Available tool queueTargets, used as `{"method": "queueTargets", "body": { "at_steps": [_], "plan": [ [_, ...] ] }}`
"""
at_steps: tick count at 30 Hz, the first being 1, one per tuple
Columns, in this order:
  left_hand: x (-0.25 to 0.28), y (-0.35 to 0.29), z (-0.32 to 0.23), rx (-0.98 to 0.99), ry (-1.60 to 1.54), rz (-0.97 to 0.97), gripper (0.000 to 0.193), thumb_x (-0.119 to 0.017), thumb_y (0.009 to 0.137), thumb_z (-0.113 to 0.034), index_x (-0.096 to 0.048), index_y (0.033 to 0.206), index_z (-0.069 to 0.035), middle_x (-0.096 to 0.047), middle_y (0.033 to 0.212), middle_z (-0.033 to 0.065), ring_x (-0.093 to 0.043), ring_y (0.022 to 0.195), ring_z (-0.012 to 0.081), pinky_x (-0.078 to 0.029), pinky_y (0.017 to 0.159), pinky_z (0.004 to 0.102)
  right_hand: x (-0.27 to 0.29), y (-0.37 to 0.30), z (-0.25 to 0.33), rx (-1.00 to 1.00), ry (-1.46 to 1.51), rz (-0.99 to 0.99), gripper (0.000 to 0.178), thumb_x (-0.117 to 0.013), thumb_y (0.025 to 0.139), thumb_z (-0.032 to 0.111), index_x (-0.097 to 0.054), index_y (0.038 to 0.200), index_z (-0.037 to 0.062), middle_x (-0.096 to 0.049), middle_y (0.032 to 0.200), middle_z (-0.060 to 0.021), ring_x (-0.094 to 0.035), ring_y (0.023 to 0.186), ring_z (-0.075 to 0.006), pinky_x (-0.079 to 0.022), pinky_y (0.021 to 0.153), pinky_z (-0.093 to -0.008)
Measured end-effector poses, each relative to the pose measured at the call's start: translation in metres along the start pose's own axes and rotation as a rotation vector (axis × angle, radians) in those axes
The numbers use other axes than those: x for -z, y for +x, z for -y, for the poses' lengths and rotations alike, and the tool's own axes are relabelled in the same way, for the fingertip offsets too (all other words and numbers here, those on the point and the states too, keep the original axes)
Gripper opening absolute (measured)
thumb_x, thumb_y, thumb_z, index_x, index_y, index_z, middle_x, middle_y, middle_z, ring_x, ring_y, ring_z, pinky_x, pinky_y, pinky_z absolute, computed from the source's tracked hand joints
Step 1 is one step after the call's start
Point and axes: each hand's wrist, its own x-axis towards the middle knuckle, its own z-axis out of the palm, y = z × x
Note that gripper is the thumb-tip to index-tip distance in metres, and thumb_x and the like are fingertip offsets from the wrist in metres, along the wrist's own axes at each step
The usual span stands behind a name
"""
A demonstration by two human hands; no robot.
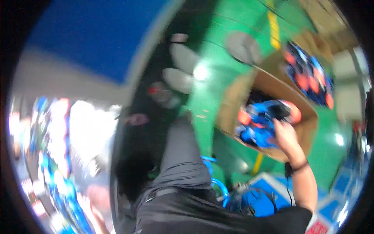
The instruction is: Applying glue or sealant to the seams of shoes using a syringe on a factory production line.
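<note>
My right hand [287, 137] reaches down into an open cardboard box [230, 109] on my right. Its fingertips meet a pile of blue, orange and black items [259, 126], too blurred to name. Motion smears the fingers, so whether they grip one of these pieces is unclear. At the lower left, my left hand [92, 215] is partly in view over a pale, shiny worktop [91, 144]. Beside it lies a row of blue pieces [64, 189], also smeared; the left fingers are too blurred to read.
Behind the box stands a second cardboard box with more blue, orange and black items [309, 72]. A round grey stool seat [242, 46] is on the green floor. Blue tubing [222, 189] and a dark cable [265, 193] lie near my right side. A blue panel [93, 35] fills the upper left.
</note>
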Motion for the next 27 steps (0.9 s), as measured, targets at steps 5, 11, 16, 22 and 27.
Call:
{"method": "queueTargets", "body": {
  "at_steps": [5,11,16,22,27],
  "plan": [
    [-0.032,0.025,-0.023,0.499,-0.693,-0.264,0.093,-0.072,0.071,-0.027,-0.021,0.148,-0.009,-0.022,0.153,0.0088,-0.014,0.143,0.0265,-0.012,0.115,0.0452,0.071,-0.1,0.091,0.274,-0.055,-0.344,0.071,-0.077,0.056,0.018,-0.052,0.12,0.0018,-0.062,0.089,-0.0162,-0.059,0.088,-0.0338,-0.048,0.077,-0.0405],
    [0.013,-0.063,-0.031,0.267,-0.84,-0.409,0.098,-0.072,0.076,-0.039,-0.015,0.148,-0.004,-0.017,0.154,0.0128,-0.016,0.143,0.0265,-0.014,0.114,0.0434,0.16,-0.173,0.309,0.752,-0.215,-0.118,0.063,-0.083,0.056,0.016,-0.055,0.109,-0.0041,-0.057,0.094,-0.0235,-0.054,0.088,-0.0423,-0.045,0.077,-0.0446],
    [0.047,-0.061,-0.023,-0.145,-0.849,-0.341,0.091,-0.07,0.081,-0.038,-0.019,0.146,-0.001,-0.013,0.153,0.0188,-0.016,0.142,0.0301,-0.02,0.112,0.0461,0.179,-0.233,0.439,1.404,-0.263,-0.365,0.056,-0.072,0.058,0.014,-0.055,0.109,-0.0027,-0.062,0.095,-0.0181,-0.06,0.093,-0.0355,-0.046,0.084,-0.0479],
    [0.07,-0.103,0.009,0.013,-0.795,-0.594,0.096,-0.048,0.085,-0.066,-0.019,0.146,0.001,-0.023,0.151,0.0197,-0.022,0.141,0.0324,-0.016,0.112,0.0448,0.117,-0.214,0.603,1.909,-0.513,-0.381,0.037,-0.058,0.072,0.015,-0.057,0.106,0.0018,-0.057,0.065,-0.0006,-0.055,0.081,-0.0202,-0.041,0.066,-0.0333],
    [0.067,-0.099,0.045,0.212,-0.888,-0.335,0.092,-0.06,0.083,-0.054,-0.022,0.146,0.002,-0.035,0.145,0.0149,-0.035,0.134,0.0247,-0.024,0.111,0.0363,0.067,-0.217,0.641,2.082,-0.257,-0.414,0.048,-0.054,0.078,0.014,-0.055,0.124,0.004,-0.052,0.076,-0.0004,-0.05,0.075,-0.0179,-0.04,0.064,-0.031]
  ]
}}
